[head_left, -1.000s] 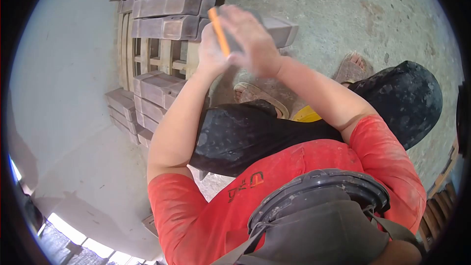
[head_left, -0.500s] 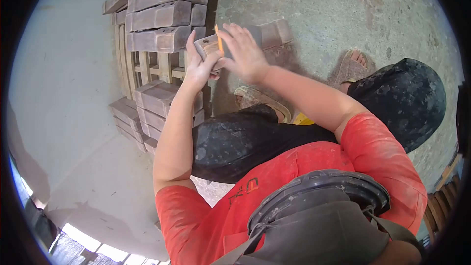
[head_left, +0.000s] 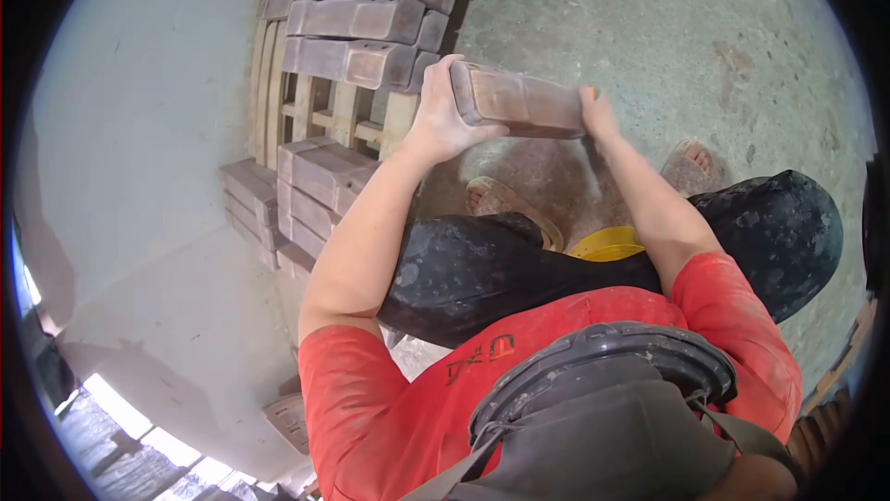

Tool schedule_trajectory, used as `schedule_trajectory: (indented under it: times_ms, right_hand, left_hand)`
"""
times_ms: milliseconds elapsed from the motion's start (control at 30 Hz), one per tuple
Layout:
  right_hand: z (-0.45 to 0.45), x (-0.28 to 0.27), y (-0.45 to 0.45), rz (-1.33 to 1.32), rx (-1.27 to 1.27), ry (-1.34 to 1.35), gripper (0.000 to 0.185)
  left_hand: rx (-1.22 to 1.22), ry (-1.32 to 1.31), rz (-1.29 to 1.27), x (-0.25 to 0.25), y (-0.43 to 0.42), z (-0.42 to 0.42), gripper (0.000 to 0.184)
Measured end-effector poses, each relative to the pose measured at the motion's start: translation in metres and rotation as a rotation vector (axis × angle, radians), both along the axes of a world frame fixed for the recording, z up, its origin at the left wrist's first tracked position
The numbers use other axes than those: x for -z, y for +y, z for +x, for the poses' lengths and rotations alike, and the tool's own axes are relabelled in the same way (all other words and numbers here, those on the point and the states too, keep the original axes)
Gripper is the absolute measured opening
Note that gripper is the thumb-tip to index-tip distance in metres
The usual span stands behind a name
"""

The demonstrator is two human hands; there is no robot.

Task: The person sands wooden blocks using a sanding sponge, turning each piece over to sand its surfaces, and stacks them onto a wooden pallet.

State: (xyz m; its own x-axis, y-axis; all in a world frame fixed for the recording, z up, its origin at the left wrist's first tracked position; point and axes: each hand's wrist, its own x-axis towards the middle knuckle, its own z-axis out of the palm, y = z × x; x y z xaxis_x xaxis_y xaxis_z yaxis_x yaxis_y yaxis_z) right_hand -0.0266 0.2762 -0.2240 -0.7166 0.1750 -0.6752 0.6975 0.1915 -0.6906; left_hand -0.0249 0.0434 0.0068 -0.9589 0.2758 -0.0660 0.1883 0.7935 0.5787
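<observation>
A long brown wooden block (head_left: pixel 528 104) with rounded ends is held across the front of me, off the floor. My left hand (head_left: pixel 440 116) grips its left end, thumb along the near side and fingers over the far edge. At the opposite end my right hand (head_left: pixel 601 119) is closed round the block. A bit of a thin orange piece (head_left: pixel 594 92) shows at the right fingers; its kind is hard to make out. Similar stacked blocks (head_left: pixel 357 19) lie just beyond my left hand.
A slatted wooden pallet (head_left: pixel 345 114) bears the stacks, with a lower pile of blocks (head_left: pixel 320 177) nearer me. A pale wall (head_left: pixel 139 112) stands at left. Below my legs is a yellow round object (head_left: pixel 607 241). The concrete floor (head_left: pixel 640 19) stretches right.
The block has swung and moved right, now lying lengthwise between my hands. My right hand has gone from the left end to the right end, taking the orange piece along.
</observation>
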Motion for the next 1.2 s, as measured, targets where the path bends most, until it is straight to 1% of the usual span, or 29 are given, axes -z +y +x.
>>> schedule_trajectory:
  times_ms: [33,67,100,133,200,233,267,300,333,367,400,433,467,500,533,567,600,667,700,767,800,900,933,1000,1033,1067,1133,1167,1200]
  right_hand:
    - [0.004,-0.03,-0.004,0.178,-0.236,0.15,0.06]
    - [0.009,-0.044,-0.015,0.298,-0.381,0.399,0.058]
    - [0.014,-0.059,-0.026,0.457,-0.497,0.654,0.056]
    - [0.016,-0.065,-0.039,0.558,-0.519,1.021,0.055]
    - [0.006,-0.154,-0.042,-0.043,-0.266,1.048,0.064]
    - [0.002,-0.178,-0.04,-0.027,-0.322,1.056,0.069]
    - [-0.001,-0.195,-0.034,0.002,-0.367,1.067,0.074]
    - [-0.002,-0.191,-0.033,0.005,-0.355,1.058,0.079]
    - [0.005,-0.192,-0.031,0.003,-0.329,1.118,0.074]
    - [0.012,-0.18,-0.034,0.11,-0.329,1.254,0.068]
    - [0.022,-0.175,-0.037,0.1,-0.34,1.319,0.064]
    - [0.024,-0.175,-0.037,0.076,-0.356,1.382,0.06]
    - [0.017,-0.187,-0.027,0.131,-0.431,1.37,0.058]
    - [0.011,-0.199,-0.021,0.164,-0.504,1.348,0.057]
    - [-0.007,-0.202,-0.02,0.191,-0.49,1.353,0.057]
    - [-0.02,-0.205,-0.019,0.202,-0.552,1.293,0.056]
    - [-0.026,-0.208,-0.018,0.202,-0.618,1.233,0.056]
    - [-0.008,-0.21,-0.016,0.228,-0.62,1.286,0.052]
    - [0.006,-0.211,-0.015,0.251,-0.635,1.333,0.049]
    - [0.013,-0.216,-0.011,0.253,-0.649,1.344,0.05]
    - [0.014,-0.225,-0.009,0.305,-0.666,1.322,0.05]
    - [-0.005,-0.228,-0.006,0.398,-0.674,1.291,0.05]
    - [-0.009,-0.226,-0.008,0.432,-0.666,1.293,0.05]
    - [0.008,-0.218,-0.007,0.408,-0.667,1.352,0.05]
    - [0.021,-0.215,-0.004,0.389,-0.667,1.406,0.05]
    - [0.033,-0.209,0.002,0.393,-0.664,1.412,0.05]
    - [0.048,-0.198,0.014,0.121,-0.67,1.08,0.053]
    - [0.044,-0.194,0.014,0.124,-0.66,1.08,0.053]
    - [0.039,-0.193,0.012,0.147,-0.421,1.183,0.054]
  left_hand:
    - [0.01,0.008,0.023,-0.003,0.008,-0.002,0.111]
    - [0.011,0.015,-0.045,-0.009,0.017,-0.004,0.112]
    - [0.015,0.025,-0.11,-0.011,0.025,-0.004,0.114]
    - [0.027,0.041,-0.078,-0.011,0.031,-0.003,0.114]
    - [0.078,0.14,-0.122,-0.011,0.044,-0.007,0.111]
    - [0.164,0.253,-0.107,0.0,0.042,-0.011,0.108]
    - [0.13,0.207,-0.08,-0.009,0.05,-0.013,0.101]
    - [0.147,0.217,-0.089,0.005,0.046,-0.026,0.099]
    - [0.184,0.218,-0.164,-0.005,0.049,-0.029,0.095]
    - [0.155,0.321,-0.181,0.008,0.042,-0.032,0.097]
    - [0.091,0.235,-0.271,0.029,0.032,-0.043,0.1]
    - [0.06,0.137,-0.26,0.01,0.042,-0.037,0.102]
    - [0.023,0.032,-0.261,-0.01,0.051,-0.031,0.103]
    - [0.054,0.062,-0.24,-0.011,0.059,-0.03,0.103]
    - [0.144,0.081,-0.254,-0.01,0.059,-0.033,0.102]
    - [0.228,0.091,-0.278,-0.011,0.059,-0.033,0.101]
    - [0.234,0.092,-0.283,-0.006,0.055,-0.035,0.101]
    - [0.008,0.089,-0.151,0.009,0.046,-0.044,0.1]
    - [0.01,0.095,-0.155,0.003,0.047,-0.04,0.1]
    - [-0.03,0.04,-0.175,-0.008,0.05,-0.036,0.098]
    - [-0.03,0.039,-0.173,-0.011,0.053,-0.031,0.098]
    - [0.1,0.037,-0.147,-0.017,0.064,-0.031,0.097]
    - [0.098,0.036,-0.15,-0.012,0.06,-0.032,0.097]
    - [0.025,0.136,-0.112,0.005,0.046,-0.039,0.102]
    - [0.022,0.142,-0.115,0.005,0.039,-0.038,0.102]
    - [-0.081,0.085,-0.162,0.005,0.034,-0.039,0.104]
    - [-0.23,-0.058,-0.254,-0.009,0.04,-0.036,0.113]
    - [-0.221,-0.057,-0.256,-0.017,0.044,-0.037,0.113]
    - [-0.21,-0.143,-0.218,-0.023,0.047,-0.038,0.114]
